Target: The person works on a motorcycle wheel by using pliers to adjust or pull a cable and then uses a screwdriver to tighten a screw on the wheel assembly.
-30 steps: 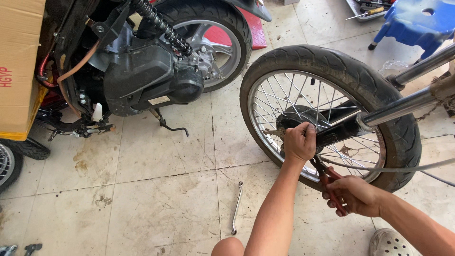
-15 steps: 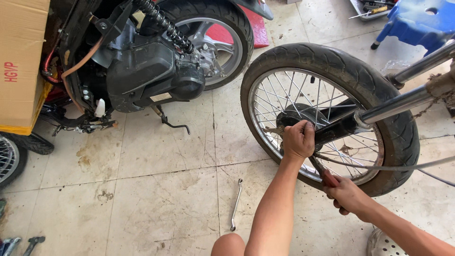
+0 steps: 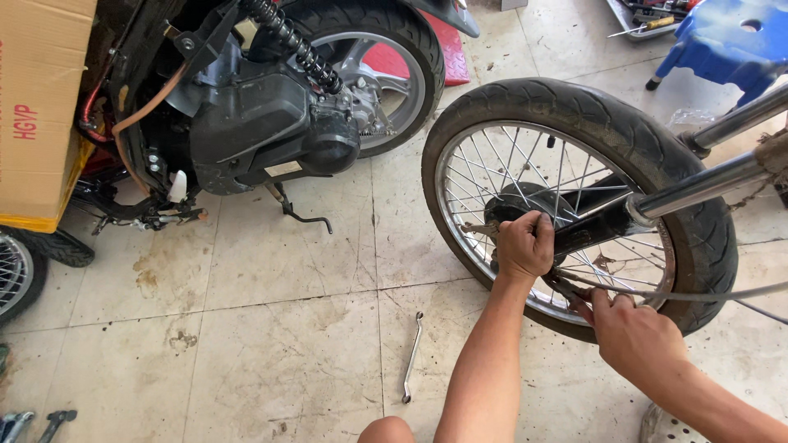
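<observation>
A spoked motorcycle wheel (image 3: 574, 107) with a black tyre stands upright on the tiled floor, held in a chrome fork (image 3: 706, 184). My left hand (image 3: 525, 244) is closed around a part at the dark hub (image 3: 517, 201). Just below and to the right, my right hand (image 3: 632, 332) is closed on a pair of red-handled pliers (image 3: 566, 289). Only a short piece of the pliers shows, pointing up toward the hub under my left hand. A thin grey cable (image 3: 706, 291) runs across the lower spokes above my right hand.
A slim wrench (image 3: 410, 357) lies on the tiles left of my left forearm. A second motorcycle's engine (image 3: 271, 123) and rear wheel (image 3: 394, 57) stand at the back, beside a cardboard box (image 3: 37, 107). A blue stool (image 3: 730, 41) is at top right; tools (image 3: 33, 422) lie bottom left.
My right hand has moved up and left with the pliers, closer to the hub, so the red handles are now mostly hidden. My left hand has stayed on the hub.
</observation>
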